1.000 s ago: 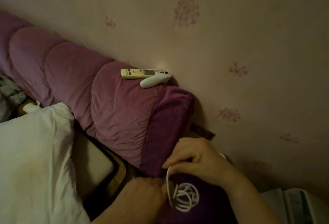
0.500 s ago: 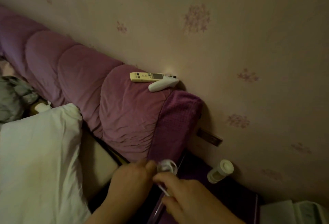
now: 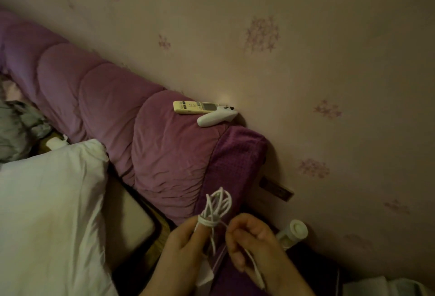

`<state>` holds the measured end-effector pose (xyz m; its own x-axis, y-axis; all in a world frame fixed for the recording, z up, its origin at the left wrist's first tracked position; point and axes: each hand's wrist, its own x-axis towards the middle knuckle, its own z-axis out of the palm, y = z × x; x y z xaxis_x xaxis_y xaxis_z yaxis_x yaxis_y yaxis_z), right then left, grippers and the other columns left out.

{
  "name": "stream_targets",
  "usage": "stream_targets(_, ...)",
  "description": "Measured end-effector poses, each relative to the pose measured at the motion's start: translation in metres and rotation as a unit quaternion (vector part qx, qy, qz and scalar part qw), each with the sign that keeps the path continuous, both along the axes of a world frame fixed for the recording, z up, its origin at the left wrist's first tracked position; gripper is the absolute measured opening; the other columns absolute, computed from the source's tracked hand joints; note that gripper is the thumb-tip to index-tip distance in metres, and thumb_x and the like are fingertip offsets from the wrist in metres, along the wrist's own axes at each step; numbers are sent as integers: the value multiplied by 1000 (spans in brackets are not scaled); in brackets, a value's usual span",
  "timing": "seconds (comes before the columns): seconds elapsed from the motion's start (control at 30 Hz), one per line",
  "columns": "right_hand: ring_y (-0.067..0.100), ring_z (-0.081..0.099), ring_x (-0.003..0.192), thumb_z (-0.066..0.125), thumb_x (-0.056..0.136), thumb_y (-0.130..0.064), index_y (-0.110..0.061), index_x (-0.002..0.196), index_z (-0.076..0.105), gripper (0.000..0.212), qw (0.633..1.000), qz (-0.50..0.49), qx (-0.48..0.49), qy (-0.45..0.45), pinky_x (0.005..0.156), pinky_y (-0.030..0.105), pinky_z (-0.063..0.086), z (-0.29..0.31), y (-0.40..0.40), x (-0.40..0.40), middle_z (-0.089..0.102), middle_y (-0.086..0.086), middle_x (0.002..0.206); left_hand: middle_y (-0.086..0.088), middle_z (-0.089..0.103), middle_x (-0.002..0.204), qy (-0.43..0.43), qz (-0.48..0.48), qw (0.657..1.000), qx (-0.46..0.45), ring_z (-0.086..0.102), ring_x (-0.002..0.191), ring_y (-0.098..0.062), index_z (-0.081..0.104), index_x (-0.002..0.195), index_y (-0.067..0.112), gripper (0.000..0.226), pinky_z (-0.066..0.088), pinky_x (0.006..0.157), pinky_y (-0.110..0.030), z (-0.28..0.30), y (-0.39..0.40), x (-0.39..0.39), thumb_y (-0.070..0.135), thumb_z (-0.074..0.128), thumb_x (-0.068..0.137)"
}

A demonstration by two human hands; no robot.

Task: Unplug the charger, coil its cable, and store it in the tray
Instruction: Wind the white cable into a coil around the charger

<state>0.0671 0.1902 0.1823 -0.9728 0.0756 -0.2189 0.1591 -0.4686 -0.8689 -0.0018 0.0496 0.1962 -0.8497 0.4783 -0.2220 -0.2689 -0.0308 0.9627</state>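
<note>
- Since 0.5 s ago, both hands have risen, lifting the coiled cable (image 3: 217, 204) in front of the purple headboard (image 3: 164, 149).
- Coiling step: tail being wrapped around the bundle; next, tuck the end, then find the tray, unseen.
- Left hand (image 3: 186, 246) pinches the coil's waist, thumb up.
- Right hand (image 3: 254, 244), fingers curled, pinches the loose end.

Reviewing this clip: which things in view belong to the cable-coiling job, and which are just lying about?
In the job:
white cable, looped and being wrapped
left hand, holding the bundle
right hand, pulling the free end

Lying about:
yellow remote and white controller on the headboard
white bottle
pillow

No tray is visible.
</note>
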Motion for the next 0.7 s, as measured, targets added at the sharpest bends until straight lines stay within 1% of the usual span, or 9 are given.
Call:
stream_targets(0.07, 18, 58, 37, 72, 69, -21, -2, 77, 68, 21, 999, -17, -45, 5, 36, 23, 48, -4, -6, 3, 67, 13, 56, -14, 58, 69, -43, 19, 999, -25, 48, 71, -19, 76, 66, 20, 25, 37, 65, -33, 1, 4, 2, 27, 58, 82)
stream_targets(0.13, 26, 66, 48, 76, 68, -33, 2, 83, 71, 39, 997, -11, -72, 4, 44, 30, 55, -5, -2, 8, 71, 20, 65, -12, 61, 63, -56, 21, 996, -62, 52, 64, -17, 75, 60, 20, 37, 42, 60, -27, -3, 5, 0, 16, 52, 89)
stream_targets(0.23, 22, 70, 61, 52, 85, -19, -9, 95, 74, 26, 999, -6, -6, 34, 58, 27, 57, -6, 1, 14, 74, 17, 77, -1, 67, 54, -95, 16, 993, -71, 58, 52, -4, 73, 60, 17, 37, 45, 48, -11, -1, 1, 0, 14, 52, 89)
stream_targets(0.33, 14, 66, 52, 71, 76, -28, -20, 82, 75, 11, 995, -22, 69, 63, 49, 21, 53, 2, 0, 12, 74, 12, 68, 4, 66, 56, -99, 15, 993, -70, 57, 57, -5, 72, 67, 21, 30, 45, 54, -13, -1, 4, 1, 11, 54, 88)
stream_targets(0.4, 12, 63, 45, 84, 60, -44, -21, 75, 74, 29, 995, -15, 59, 75, 41, 17, 48, 6, 0, 10, 73, 10, 62, 6, 62, 48, -80, 13, 995, -61, 53, 51, -1, 74, 68, 22, 30, 43, 52, -11, -1, 4, 1, 12, 54, 88)
stream_targets(0.47, 10, 61, 40, 86, 56, -47, -20, 73, 72, 35, 995, -7, 57, 77, 37, 14, 45, 11, 1, 9, 72, 9, 60, 5, 60, 48, -46, 28, 996, -65, 49, 48, 3, 73, 69, 23, 28, 40, 47, -7, -2, 4, 2, 12, 55, 88)
stream_targets(0.53, 6, 56, 34, 84, 60, -49, -23, 70, 70, 31, 993, 18, 93, 72, 35, 11, 41, 15, 2, 10, 70, 4, 53, 3, 58, 50, -11, 44, 995, -84, 49, 49, 0, 72, 70, 23, 26, 42, 50, -12, -3, 5, 4, 13, 56, 88)
stream_targets(0.6, 2, 51, 30, 79, 65, -48, -27, 68, 67, 24, 984, 43, 170, 43, 33, 10, 37, 21, 2, 11, 65, -3, 44, -3, 59, 53, 14, 50, 993, -111, 52, 53, -8, 70, 73, 24, 22, 46, 58, -27, -3, 5, 7, 14, 56, 88)
stream_targets(0.7, -3, 50, 32, 75, 68, -33, -29, 64, 64, 12, 958, 67, 276, 39, 37, 8, 37, 31, 2, 11, 58, -9, 37, -6, 71, 66, 93, 53, 977, -183, 62, 61, -14, 67, 81, 34, 10, 51, 65, -36, -1, 3, 13, 28, 60, 85)
